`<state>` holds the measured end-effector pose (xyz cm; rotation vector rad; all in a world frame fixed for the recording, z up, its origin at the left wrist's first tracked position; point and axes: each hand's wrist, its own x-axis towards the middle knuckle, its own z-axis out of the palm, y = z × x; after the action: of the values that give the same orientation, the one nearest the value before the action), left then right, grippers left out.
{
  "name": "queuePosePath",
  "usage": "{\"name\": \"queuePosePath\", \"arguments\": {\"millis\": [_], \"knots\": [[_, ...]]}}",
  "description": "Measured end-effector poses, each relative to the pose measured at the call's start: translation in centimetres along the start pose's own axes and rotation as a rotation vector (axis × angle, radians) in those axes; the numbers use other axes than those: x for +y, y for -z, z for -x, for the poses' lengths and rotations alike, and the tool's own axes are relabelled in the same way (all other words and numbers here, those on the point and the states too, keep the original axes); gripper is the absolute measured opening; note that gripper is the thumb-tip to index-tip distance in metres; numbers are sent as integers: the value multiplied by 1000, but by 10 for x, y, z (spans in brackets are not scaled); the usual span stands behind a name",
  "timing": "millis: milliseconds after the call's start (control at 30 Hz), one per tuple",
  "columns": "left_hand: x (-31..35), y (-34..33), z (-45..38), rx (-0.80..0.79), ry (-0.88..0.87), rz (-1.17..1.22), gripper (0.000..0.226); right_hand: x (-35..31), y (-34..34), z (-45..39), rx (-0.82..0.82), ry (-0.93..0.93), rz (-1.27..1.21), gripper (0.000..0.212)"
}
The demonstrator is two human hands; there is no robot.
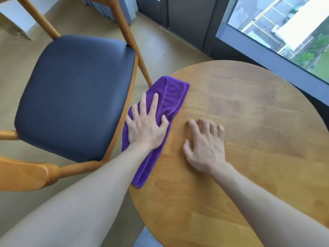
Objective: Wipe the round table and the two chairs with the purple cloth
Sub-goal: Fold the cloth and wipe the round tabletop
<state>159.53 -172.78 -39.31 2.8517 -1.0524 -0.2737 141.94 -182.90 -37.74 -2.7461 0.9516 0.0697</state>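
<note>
Cloth [170, 97]: folded, purple, at table [249, 131] edge, 9 o'clock side, overhanging toward chair [74, 97]. Left hand [146, 127] flat on it, fingers spread, pressing, thumb hooked over the fold. Right hand [204, 145] bare on wood at 3 o'clock of cloth, fingers loosely bent, holding nothing. Soft, light, likely to bunch; best pressed mid-fold, palm flat.

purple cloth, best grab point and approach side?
Pinch the purple cloth at its far folded end, coming from above on the round table side. That end lies flat and uncovered; the left hand presses the middle, and the left edge overhangs the table rim.
</note>
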Motion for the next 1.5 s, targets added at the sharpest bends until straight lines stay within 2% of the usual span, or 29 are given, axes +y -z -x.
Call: {"name": "queuePosePath", "arguments": {"millis": [100, 200, 367, 467, 600, 733, 833, 900, 1100, 1233, 1367, 1500], "knots": [[-1, 2, -3, -2, 24, 18, 73, 9, 11, -53, -15, -66, -27, 75], [-3, 5, -2, -11, 50, 17, 73, 12, -3, -62, -47, -91, -14, 75], [-18, 2, 72, -39, 107, 11, 74, 13, -10, -61, -37, -112, 6, 75], [-29, -2, 97, -84, 76, -5, 75, 11, -9, -61, -43, -108, 24, 74], [-30, 1, 53, -71, -90, -40, 75, 10, -9, -63, -34, -107, 34, 74], [1, 8, -36, -59, -245, -20, 67, 10, -10, -61, -25, -107, 26, 76], [35, 10, -90, -84, -267, 29, 63, 11, -11, -62, -2, -110, 16, 77], [43, 8, -96, -63, -238, 37, 62, 11, -12, -63, -4, -109, 13, 77], [-8, 6, 8, -49, -107, -7, 69, 11, -9, -61, -22, -120, 5, 76], [-38, 4, 50, -120, -167, -46, 71, 7, -7, -62, -36, -123, -1, 75], [-16, 8, -5, -102, -305, -78, 68, 6, -4, -61, -42, -122, -17, 75], [39, 10, -93, -103, -373, -48, 64, 8, -8, -60, 0, -122, -27, 74]]}}
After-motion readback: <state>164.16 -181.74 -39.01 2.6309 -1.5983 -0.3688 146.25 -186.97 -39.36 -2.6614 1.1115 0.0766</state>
